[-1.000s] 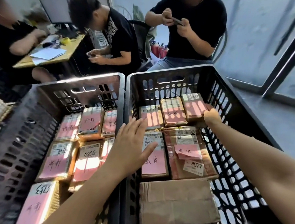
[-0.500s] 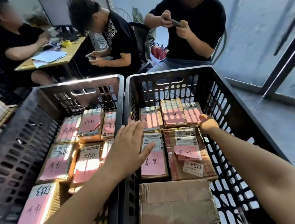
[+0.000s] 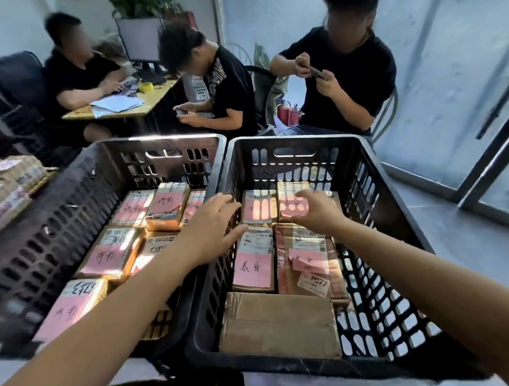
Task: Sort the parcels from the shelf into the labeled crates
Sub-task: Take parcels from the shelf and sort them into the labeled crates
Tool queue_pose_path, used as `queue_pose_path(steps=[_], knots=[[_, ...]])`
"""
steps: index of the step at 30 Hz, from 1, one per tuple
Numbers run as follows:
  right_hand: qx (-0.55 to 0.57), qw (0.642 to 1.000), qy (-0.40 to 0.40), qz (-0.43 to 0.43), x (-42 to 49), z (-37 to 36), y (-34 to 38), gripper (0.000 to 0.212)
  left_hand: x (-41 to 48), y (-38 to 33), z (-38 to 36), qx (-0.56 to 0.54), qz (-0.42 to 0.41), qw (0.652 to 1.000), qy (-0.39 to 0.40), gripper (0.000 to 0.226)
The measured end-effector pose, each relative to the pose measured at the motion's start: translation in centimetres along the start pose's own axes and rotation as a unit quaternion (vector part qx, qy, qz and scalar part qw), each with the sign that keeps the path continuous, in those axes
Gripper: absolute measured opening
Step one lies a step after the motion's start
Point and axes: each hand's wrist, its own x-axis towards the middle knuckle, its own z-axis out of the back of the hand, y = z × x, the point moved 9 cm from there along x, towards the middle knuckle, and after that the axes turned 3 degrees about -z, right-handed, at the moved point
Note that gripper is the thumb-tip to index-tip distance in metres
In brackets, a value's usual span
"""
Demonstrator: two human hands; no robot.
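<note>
We see left hand [image 3: 213, 226] relaxed, spread, over right crate [image 3: 293, 159] rim | right hand [image 3: 317, 213] curled over far-row parcel [image 3: 291, 196] in that crate; perhaps gripping, we cannot tell | both arms outstretched

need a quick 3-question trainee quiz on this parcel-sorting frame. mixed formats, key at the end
1. True or false: the plain brown cardboard parcel lies in the right-hand black plastic crate.
2. The left hand is over: A) the wall shared by the two crates; B) the right crate's outer wall; C) the left crate's near rim.
3. Fill in: the white sticker marked R077 is on a parcel in the ____ crate.
Key: 1 true; 2 A; 3 right.
</note>
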Motion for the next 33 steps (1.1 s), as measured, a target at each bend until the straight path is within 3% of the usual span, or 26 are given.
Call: queue_pose_path(steps=[7, 11, 14, 16, 21, 33], knots=[[0.016, 0.976, 0.019, 0.214, -6.9, -0.3, 12.8, 0.066, -5.7, 3.2, 2.6, 0.000, 0.091, 0.994, -0.057, 0.055], [0.024, 0.954, 0.045, 0.296, -10.7, -1.7, 19.3, 0.067, -11.3, 6.0, 4.2, -0.004, 0.156, 0.982, -0.102, 0.056], [0.049, 0.939, 0.086, 0.329, -13.5, -4.0, 24.3, 0.062, -16.7, 8.4, 5.6, 0.000, 0.200, 0.969, -0.142, 0.078], [0.052, 0.928, 0.125, 0.348, -15.9, -6.3, 27.7, 0.060, -21.0, 10.4, 6.6, 0.011, 0.249, 0.955, -0.163, 0.094], [0.028, 0.876, 0.200, 0.438, -23.9, -12.0, 36.3, 0.063, -34.3, 13.9, 8.4, 0.018, 0.372, 0.911, -0.178, 0.061], [0.029, 0.742, 0.335, 0.579, -53.8, -28.8, 51.0, 0.063, -73.4, 12.9, 7.9, 0.053, 0.609, 0.771, -0.176, 0.060]])
